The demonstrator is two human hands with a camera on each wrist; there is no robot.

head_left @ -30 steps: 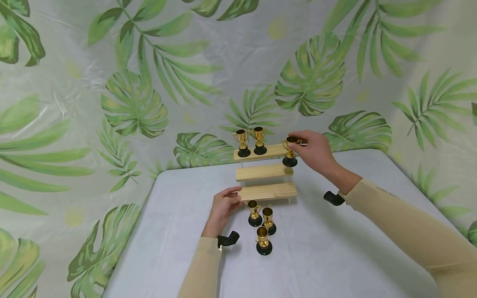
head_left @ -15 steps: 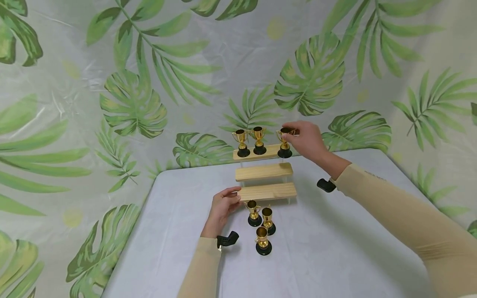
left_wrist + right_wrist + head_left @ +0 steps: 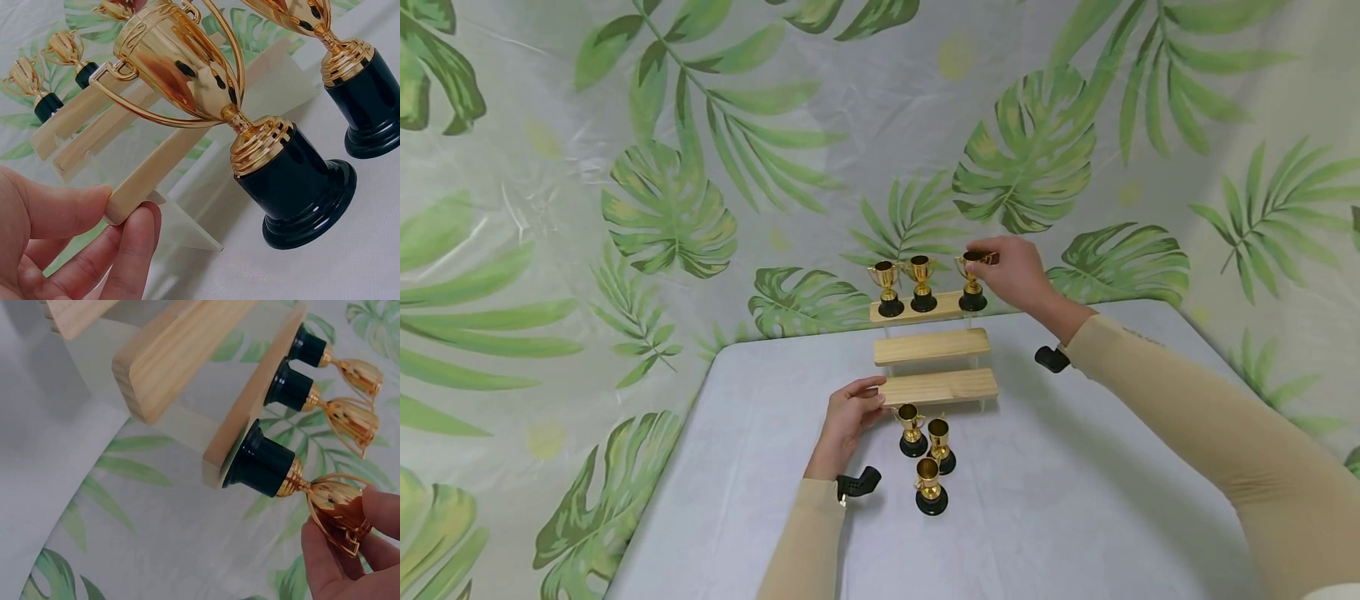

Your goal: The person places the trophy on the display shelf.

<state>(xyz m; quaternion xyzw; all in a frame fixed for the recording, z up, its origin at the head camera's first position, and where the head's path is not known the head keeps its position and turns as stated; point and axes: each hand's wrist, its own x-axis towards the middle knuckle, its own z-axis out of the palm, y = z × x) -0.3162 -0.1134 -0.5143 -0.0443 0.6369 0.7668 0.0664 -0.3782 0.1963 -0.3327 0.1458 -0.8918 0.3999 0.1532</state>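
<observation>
A small gold trophy cup [image 3: 972, 287] with a black base is pinched by my right hand [image 3: 1011, 271] at its cup and handle. Its base meets the right end of the top wooden shelf [image 3: 253, 415] in the right wrist view. Two matching trophies, one at the left end [image 3: 888, 287] and one beside it [image 3: 922, 283], stand upright on that shelf. My left hand [image 3: 848, 417] pinches the left end of the lowest wooden shelf [image 3: 144, 178] between thumb and fingers. Just in front of this shelf, a trophy [image 3: 181, 69] stands close to the left hand.
The stand has three wooden tiers on clear supports, including a middle shelf [image 3: 932, 346]. Two more trophies, one right of centre [image 3: 940, 446] and one nearest the front [image 3: 930, 486], stand on the white tablecloth [image 3: 1075, 500]. A leaf-patterned curtain [image 3: 820, 208] hangs behind.
My right hand has moved left and back with its trophy, from in front of the top shelf onto its right end. The left hand keeps its grip on the lowest shelf.
</observation>
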